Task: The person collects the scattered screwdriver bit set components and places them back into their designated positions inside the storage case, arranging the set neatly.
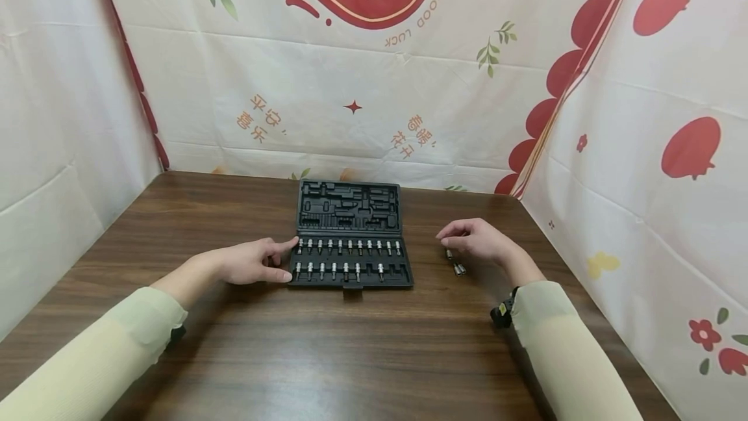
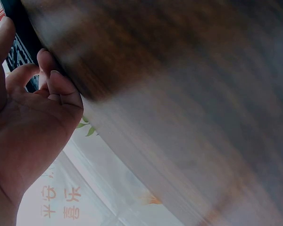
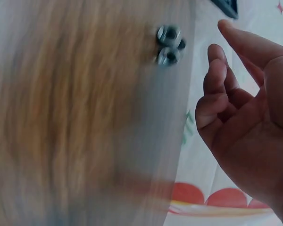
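An opened black socket case (image 1: 350, 283) lies on the table, its lid (image 1: 349, 205) laid back toward the curtain. Two rows of silver bit sockets (image 1: 340, 247) fill most of its base; bare slots show toward the right of the front row. At the case's left edge is my left hand (image 1: 252, 261), forefinger and thumb stretched out against it, other fingers bent. To the right, my right hand (image 1: 478, 242) hovers by a few loose bit sockets (image 1: 460, 269) lying on the table. In the right wrist view, nothing shows between its fingers, and two socket ends (image 3: 169, 56) appear beside it.
The wooden table (image 1: 327, 356) reaches back to a printed white curtain (image 1: 327, 76). Similar curtains hang along the left (image 1: 52, 102) and right (image 1: 648, 180) sides. A black wrist device (image 1: 504, 310) sits at my right cuff.
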{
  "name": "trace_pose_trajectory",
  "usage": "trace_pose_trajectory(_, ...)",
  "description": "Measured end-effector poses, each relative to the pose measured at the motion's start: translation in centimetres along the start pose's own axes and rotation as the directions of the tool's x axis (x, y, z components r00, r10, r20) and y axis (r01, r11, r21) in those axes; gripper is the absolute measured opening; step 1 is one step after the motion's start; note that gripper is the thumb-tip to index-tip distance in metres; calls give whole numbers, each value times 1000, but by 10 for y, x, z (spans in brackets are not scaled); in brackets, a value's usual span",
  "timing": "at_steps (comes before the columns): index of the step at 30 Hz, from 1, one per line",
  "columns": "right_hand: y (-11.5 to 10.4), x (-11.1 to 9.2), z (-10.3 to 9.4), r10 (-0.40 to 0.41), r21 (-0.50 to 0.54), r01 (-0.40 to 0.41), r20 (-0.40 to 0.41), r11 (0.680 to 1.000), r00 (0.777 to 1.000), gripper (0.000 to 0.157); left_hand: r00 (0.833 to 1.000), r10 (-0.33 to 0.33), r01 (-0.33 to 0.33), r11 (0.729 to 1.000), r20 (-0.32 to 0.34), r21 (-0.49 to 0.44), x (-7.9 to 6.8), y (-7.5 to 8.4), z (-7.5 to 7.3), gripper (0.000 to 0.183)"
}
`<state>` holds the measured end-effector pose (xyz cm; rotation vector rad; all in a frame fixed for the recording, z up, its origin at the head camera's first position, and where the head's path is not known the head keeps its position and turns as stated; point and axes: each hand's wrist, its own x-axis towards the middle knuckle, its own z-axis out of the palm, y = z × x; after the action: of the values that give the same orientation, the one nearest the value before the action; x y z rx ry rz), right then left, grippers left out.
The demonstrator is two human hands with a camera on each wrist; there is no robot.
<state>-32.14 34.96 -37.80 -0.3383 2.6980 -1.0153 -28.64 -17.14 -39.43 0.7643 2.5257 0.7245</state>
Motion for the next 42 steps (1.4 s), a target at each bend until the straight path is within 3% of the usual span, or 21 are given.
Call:
trace_pose_trajectory(12,20,1,-9,-26,-95,34,81,995,996,21,1000,3,-3,1000,0,-6,1,-2,1,89)
trace_pose_trajectory(19,25,3,-8,4,-113,7,98,994,995,18,1000,-2,2,1000,5,4,1,-2,1,88)
trace_pose_trajectory(25,27,6,-6,-8,-183,21,68,983,998,16,1000,-7,7,1000,5,6,2,-3,1,88)
trace_pose_trajectory(33,28,10,-3,1,-194,5,32,981,999,13,1000,-8,8,1000,2,17,2,-3,1,89)
trace_pose_trajectory(42,20,9,-5,-44,-132,35,-67,991,997,15,1000,1,-1,1000,4,16,1,-2,1,89)
